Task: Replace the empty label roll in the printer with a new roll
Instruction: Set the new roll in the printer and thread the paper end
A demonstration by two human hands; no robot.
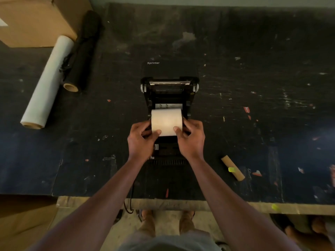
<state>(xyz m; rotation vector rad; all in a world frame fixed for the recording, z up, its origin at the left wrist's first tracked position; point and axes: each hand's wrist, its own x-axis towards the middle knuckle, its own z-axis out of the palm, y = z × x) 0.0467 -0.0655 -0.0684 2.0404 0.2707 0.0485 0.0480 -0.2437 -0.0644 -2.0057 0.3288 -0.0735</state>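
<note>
The word "Xprinter" is printed in pale letters on the raised lid of the black plastic label printer (169, 91), which stands open in the middle of the scuffed black worktable (253, 69); no other writing can be read. The printer's dark inside blends with the table, so its guides and spindle parts are hard to make out, and the person's forearms cover much of its front. A full cream-white paper label roll (166, 121) lies on its side over the open bay, held from both ends: the left hand (142, 137) grips its left end with the thumb pressed on the near face, and the right hand (191, 137) grips the right end the same way. Whether the roll is seated in the bay or held just above it cannot be told. To the right, well apart, lies a bare brown cardboard core tube (233, 167) with a yellow scrap stuck on it.
</note>
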